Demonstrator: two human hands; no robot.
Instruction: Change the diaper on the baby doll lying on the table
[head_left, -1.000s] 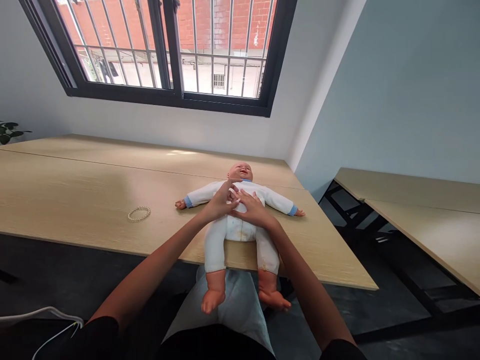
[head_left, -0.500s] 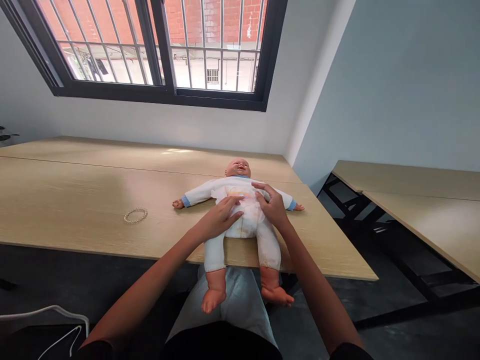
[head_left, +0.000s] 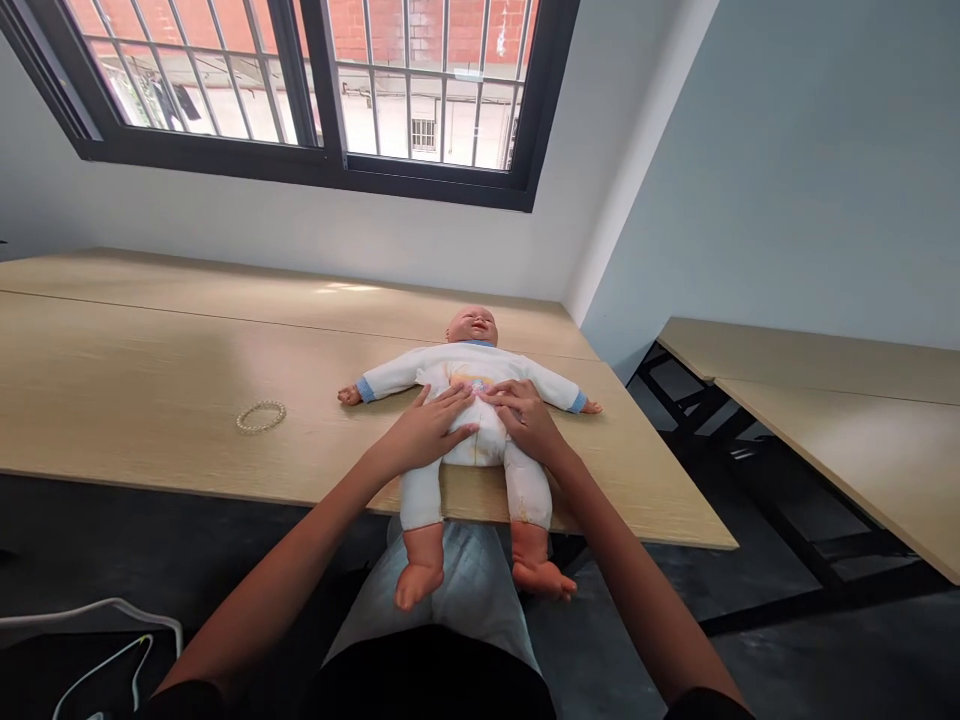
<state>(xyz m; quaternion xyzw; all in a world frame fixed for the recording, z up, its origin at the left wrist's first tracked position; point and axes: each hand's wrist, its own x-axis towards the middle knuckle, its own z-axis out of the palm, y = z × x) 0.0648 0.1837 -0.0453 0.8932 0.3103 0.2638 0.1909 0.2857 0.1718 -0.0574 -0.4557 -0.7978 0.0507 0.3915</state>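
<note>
- Because the doll lies on its back at the near edge of the table, legs hanging over, a firm pull toward the person could slide it off toward the pale trousers.
- Diaper could end up crooked or loose; likely cause is uneven pressure, one hand flat, the other only at fingertips.
- Pressing hard on the front could bunch the diaper or twist the doll sideways.
- Bracelet sits well apart, left of the doll; low risk, though a wide sweep of the left arm might knock it.
- Left hand: spread nearly flat, thumb apart from the fingers, resting on the diaper front; no grip seen.
- Right hand: half-curled, fingertips at the coloured patch by the waist; can't tell if it pinches an edge.
- Fingertips of both hands nearly meet mid-belly.
- Doll: face up, arms out wide, head toward the window side, feet past the edge.
</note>
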